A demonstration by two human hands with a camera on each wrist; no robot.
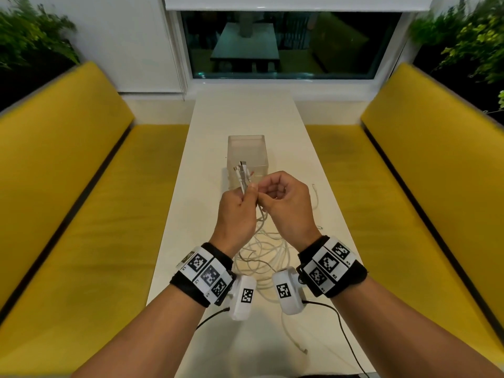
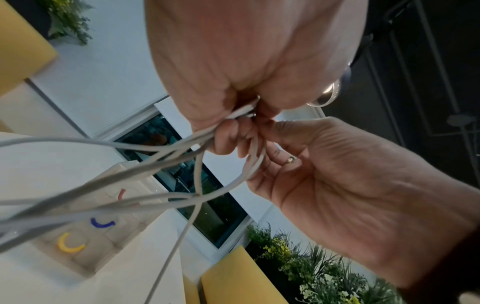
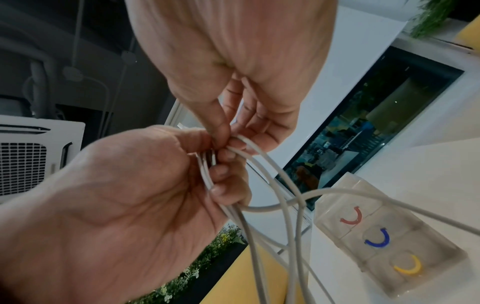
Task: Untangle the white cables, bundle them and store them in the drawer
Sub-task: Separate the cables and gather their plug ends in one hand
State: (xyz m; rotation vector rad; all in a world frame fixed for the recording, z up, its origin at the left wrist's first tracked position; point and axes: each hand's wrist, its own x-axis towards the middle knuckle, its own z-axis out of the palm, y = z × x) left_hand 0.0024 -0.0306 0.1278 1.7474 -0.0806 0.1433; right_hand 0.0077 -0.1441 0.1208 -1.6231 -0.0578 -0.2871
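Note:
Several white cables point(image 1: 260, 255) trail from my raised hands into a loose tangle on the white table point(image 1: 245, 115). My left hand point(image 1: 249, 192) grips a bunch of cable ends, and their connectors point(image 1: 241, 171) stick up above the fist. Right beside it, my right hand point(image 1: 268, 193) pinches cables between thumb and curled fingers. In the left wrist view the cables point(image 2: 161, 152) run past the fingers point(image 2: 226, 135) of the left hand. Behind the hands stands the translucent drawer unit point(image 3: 389, 244), its red, blue and yellow handled drawers closed.
Yellow benches point(image 1: 81, 200) line both long sides of the narrow table. A thin loose wire point(image 1: 316, 197) lies right of the hands. One cable end point(image 1: 303, 350) reaches the near table edge. A window point(image 1: 286, 42) and plants point(image 1: 469, 42) are behind.

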